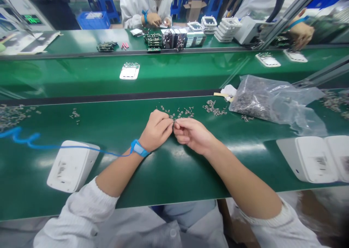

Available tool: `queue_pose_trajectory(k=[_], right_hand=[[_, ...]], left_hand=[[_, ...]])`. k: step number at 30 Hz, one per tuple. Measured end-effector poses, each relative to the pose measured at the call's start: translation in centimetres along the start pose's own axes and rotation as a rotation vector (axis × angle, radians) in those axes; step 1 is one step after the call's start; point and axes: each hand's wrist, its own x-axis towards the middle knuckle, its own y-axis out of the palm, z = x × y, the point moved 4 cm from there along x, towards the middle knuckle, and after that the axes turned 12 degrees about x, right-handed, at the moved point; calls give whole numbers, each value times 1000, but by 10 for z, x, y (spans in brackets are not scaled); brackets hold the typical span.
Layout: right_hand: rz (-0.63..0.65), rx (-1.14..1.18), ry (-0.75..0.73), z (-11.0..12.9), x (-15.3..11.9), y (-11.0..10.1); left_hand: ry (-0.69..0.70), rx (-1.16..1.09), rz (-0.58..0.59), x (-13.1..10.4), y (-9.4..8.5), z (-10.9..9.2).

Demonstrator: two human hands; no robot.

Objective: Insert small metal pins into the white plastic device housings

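Note:
My left hand [157, 129], with a blue wrist strap [140, 148] on its wrist, is closed in a pinch over the green tabletop [163, 175]. My right hand [192, 133] pinches too, its fingertips meeting those of the left. A small dark part shows between the fingertips, too little of it visible to name. Right behind the hands lie scattered small metal parts [186, 112], resembling screws or pins. Another little heap of the metal parts [215, 108] lies to their right.
A clear plastic bag [261, 99] full of small parts lies at right. White plastic housings [73, 166] stand at left and right. A blue coiled cord [35, 140] runs to my wrist strap. Beyond the green channel, which carries a white unit [129, 71], a co-worker's hands [154, 19] work.

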Motion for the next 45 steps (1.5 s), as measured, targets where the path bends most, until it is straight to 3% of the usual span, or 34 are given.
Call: queue_pose_trajectory(k=[3,7,9,15,18,21,23,25,28,32,35,37,41,43,45], right_hand=[[65,211,197,-4,-6,6],[30,84,85,-3,-4,5],[-30,-170,-114,2,-1,1],[-122,-1203,-957,18,-14,6],[-117,-1463,-1187,15,-18,9],[-122,-1465,-1276,14,-19,9],[-111,-1357,-1250,17,-19,8],[-114,-1175,-1133,21,-17,5],[-94,-699,-748,23,-8,-2],[65,8,-133,6,0,0],[125,162,102,-3,-2,6],[70,15,73,-2,-3,5],[-90,-777,-357,13,-3,1],[-74,-1076,-517,16,-4,3],[-57,-1209,-573,15,-4,2]], left_hand=[[59,49,-67,-2,-3,-4],[40,57,-122,1,-6,-4],[6,41,-140,4,-8,-3],[-79,-43,-129,7,-8,0],[-86,-92,-100,7,-6,1],[-98,-128,-78,7,-4,2],[-103,-143,-77,8,-4,2],[-105,-113,-100,8,-6,1],[-75,0,-174,6,-10,-1],[43,75,-235,3,-12,-5],[10,102,-229,3,-12,0],[-46,92,-210,3,-11,4],[-128,-46,-163,5,-8,12],[-187,-153,-154,6,-6,16],[-287,-298,-143,5,-3,20]])
